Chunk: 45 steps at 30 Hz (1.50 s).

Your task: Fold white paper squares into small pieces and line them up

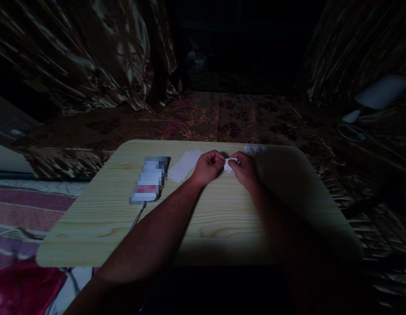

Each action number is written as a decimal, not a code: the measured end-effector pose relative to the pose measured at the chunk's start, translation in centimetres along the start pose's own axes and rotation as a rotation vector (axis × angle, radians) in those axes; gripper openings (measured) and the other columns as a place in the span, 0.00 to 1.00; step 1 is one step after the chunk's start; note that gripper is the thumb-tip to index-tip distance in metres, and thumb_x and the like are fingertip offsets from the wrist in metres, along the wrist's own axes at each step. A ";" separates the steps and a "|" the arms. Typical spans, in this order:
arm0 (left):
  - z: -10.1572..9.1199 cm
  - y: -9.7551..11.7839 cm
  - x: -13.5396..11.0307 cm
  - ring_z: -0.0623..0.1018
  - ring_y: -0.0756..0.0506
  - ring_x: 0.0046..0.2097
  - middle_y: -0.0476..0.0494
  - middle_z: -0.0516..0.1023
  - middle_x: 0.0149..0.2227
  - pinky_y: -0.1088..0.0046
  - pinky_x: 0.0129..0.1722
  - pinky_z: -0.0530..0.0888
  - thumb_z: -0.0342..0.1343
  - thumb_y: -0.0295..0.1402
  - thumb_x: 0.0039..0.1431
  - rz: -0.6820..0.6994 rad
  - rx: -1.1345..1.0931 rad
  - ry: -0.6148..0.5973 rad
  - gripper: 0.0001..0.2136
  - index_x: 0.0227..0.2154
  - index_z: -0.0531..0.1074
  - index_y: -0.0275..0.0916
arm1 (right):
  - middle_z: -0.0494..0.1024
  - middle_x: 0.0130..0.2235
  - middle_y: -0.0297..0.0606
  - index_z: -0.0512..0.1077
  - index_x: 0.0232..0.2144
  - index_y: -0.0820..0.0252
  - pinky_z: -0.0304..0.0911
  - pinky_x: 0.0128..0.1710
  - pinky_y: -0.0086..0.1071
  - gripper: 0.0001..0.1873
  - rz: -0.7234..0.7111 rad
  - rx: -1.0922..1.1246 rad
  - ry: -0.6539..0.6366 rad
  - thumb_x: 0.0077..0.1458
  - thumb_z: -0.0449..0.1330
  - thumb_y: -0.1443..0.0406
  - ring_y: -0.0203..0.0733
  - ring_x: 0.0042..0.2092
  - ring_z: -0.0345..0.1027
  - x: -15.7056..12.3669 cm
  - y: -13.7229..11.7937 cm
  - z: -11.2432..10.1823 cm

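Observation:
Both hands meet over the far middle of a pale wood-grain table (222, 218). Between them is a small piece of folded white paper (230, 164). My left hand (208, 166) is closed, its thumb and fingertips pinching the paper's left side. My right hand (244, 168) grips the right side, thumb laid across the top. Fingers cover part of the paper, so its exact shape is hard to make out. Left of my left hand lies a loose stack of white paper sheets (185, 166). Several small folded white paper pieces (255, 149) sit beyond my right hand near the far edge.
A phone (150, 179) with a blurred screen lies on the left of the table, a cable (138, 215) running from it toward me. Patterned cloth (203, 116) covers the ledge behind the table. A white lamp (381, 92) stands at the far right. The room is dim.

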<state>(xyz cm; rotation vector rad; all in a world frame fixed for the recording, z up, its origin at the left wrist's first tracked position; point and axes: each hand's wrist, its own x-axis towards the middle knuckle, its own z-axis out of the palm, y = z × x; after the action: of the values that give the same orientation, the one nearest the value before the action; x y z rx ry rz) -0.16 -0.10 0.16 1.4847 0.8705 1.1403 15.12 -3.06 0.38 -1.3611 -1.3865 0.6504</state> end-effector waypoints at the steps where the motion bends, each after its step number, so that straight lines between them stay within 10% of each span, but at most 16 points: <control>1: 0.0 0.0 0.0 0.64 0.54 0.22 0.52 0.70 0.21 0.77 0.23 0.60 0.62 0.38 0.52 0.004 0.007 -0.002 0.09 0.27 0.72 0.36 | 0.70 0.23 0.29 0.72 0.26 0.59 0.56 0.28 0.29 0.06 -0.002 0.006 0.000 0.47 0.58 0.62 0.36 0.27 0.62 0.0 0.0 0.0; 45: -0.2 -0.3 0.1 0.65 0.53 0.24 0.51 0.70 0.23 0.76 0.24 0.61 0.61 0.36 0.52 0.035 0.055 0.049 0.08 0.27 0.72 0.36 | 0.69 0.21 0.29 0.72 0.26 0.60 0.53 0.25 0.29 0.07 0.061 -0.066 -0.066 0.45 0.59 0.61 0.35 0.26 0.61 0.2 -0.2 -0.1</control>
<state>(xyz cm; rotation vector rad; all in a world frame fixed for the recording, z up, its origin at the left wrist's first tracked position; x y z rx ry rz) -0.34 0.14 -0.10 1.5274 0.9193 1.1914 15.14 -2.97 0.62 -1.4500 -1.4353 0.7007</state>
